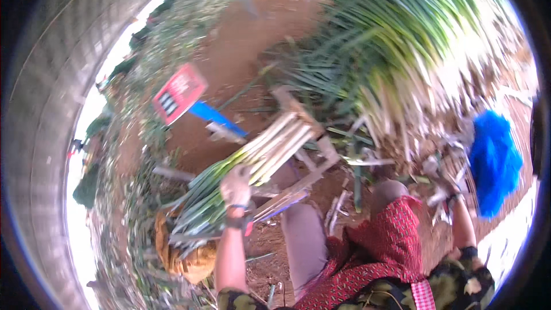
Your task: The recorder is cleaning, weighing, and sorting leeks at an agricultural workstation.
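Observation:
A bunch of long green onions lies slantwise across a low wooden frame, white stems toward the far right and green leaves toward the near left. My left hand is closed over the bunch where the white turns to green. Out to the right, my right hand is low beside pale peelings and onion roots. Motion blur smears its fingers, so whether it holds something cannot be made out. A big heap of green onions spreads beyond, its root ends toward me.
A blue net bundle lies right of my right hand. Beyond the wooden frame are a red sign-like panel and a blue strip. An orange-brown sack sits under the leaf ends. Leaf scraps litter the brown soil.

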The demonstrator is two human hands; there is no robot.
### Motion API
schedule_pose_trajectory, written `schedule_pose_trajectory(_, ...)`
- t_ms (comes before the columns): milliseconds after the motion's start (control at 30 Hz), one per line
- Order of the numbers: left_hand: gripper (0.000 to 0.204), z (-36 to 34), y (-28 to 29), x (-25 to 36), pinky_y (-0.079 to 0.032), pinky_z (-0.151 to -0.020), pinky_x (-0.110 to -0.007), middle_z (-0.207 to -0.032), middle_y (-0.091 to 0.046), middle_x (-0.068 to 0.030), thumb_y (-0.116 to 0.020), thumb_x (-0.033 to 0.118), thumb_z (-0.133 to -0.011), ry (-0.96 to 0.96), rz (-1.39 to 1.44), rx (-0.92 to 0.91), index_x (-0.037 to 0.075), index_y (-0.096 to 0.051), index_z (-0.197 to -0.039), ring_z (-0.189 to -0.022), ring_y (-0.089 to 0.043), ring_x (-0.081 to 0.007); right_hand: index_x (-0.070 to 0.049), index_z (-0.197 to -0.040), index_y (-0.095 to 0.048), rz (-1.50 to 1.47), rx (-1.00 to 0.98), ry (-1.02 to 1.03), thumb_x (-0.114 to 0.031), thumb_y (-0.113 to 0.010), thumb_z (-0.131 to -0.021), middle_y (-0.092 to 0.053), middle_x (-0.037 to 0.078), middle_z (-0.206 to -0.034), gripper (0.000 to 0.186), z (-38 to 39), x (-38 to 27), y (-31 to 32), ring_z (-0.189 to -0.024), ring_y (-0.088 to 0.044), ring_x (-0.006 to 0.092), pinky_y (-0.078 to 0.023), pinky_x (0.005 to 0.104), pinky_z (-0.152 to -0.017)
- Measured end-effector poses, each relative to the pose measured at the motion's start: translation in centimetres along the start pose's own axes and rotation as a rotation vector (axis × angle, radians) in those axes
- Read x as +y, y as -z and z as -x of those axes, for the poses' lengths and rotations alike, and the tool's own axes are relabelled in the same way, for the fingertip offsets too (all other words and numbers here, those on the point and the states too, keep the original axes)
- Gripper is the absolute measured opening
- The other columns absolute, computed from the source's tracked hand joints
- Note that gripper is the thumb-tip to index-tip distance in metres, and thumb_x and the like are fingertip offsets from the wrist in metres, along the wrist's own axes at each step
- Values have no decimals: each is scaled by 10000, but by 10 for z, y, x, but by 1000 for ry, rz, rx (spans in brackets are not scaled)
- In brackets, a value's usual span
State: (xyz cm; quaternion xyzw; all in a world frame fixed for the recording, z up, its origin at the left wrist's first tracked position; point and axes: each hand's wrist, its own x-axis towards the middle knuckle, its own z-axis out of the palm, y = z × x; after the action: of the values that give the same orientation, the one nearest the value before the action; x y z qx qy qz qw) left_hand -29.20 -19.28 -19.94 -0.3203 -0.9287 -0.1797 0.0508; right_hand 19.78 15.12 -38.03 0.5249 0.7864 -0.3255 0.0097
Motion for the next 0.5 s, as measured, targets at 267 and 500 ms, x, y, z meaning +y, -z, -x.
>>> schedule_pose_trajectory(267, 211, 8, 2, -21, -472, -666, -375, -823, -670, -174, -598, 184, -867, -56, 0, -51, -10, -677, -897, -705, -633, -286, -110, -1251, -495, 138, 167, 38, -265, -568, -842, -607, 195, -1084, 444, -86, -31, -1, -1015, -574, 382, -470, 438, -840)
schedule_pose_trajectory(500, 208, 13, 12, -40, -467, -659, -385, -800, -664, -176, -606, 152, -857, -17, -84, -61, -48, -660, -883, -671, -613, -285, -109, -1357, -395, 118, 432, -11, -257, -626, -822, -570, 227, -1145, 601, -151, -70, 22, -1038, -563, 383, -456, 474, -863)
